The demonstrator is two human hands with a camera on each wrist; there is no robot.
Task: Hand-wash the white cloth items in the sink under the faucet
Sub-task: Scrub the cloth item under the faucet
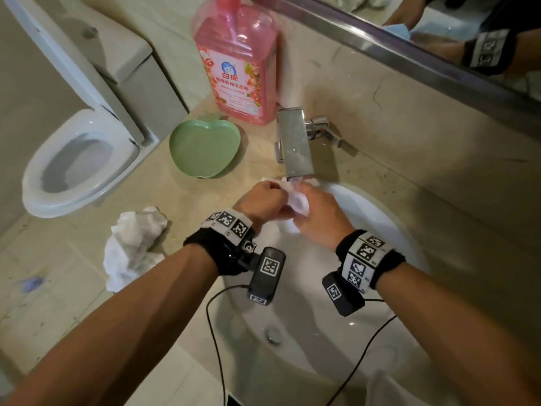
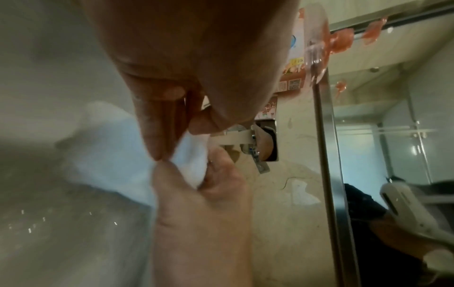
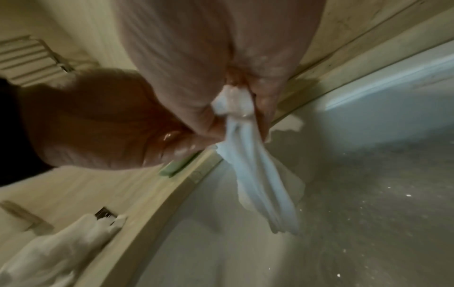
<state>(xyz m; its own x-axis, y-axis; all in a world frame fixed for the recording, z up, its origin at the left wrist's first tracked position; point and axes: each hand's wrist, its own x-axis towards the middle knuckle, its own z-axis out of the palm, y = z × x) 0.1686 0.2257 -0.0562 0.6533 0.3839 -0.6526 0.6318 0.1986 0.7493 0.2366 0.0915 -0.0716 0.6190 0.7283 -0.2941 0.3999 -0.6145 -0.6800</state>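
wet bunched white cloth (image 1: 297, 202)

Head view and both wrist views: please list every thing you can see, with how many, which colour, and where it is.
white cloth: 1, white, held in both hands under the faucet, over the sink; its end hangs down into the basin
crumpled cloth: 1, white, on the counter left of the sink
faucet: 1, chrome, on the counter behind the sink
sink: 1, white, set in the counter
detergent bottle: 1, pink, on the counter by the wall
dish: 1, green, apple-shaped, in front of the bottle
toilet: 1, white, left of the counter
mirror: 1, on the wall above
left hand: grips the white cloth
right hand: grips the white cloth
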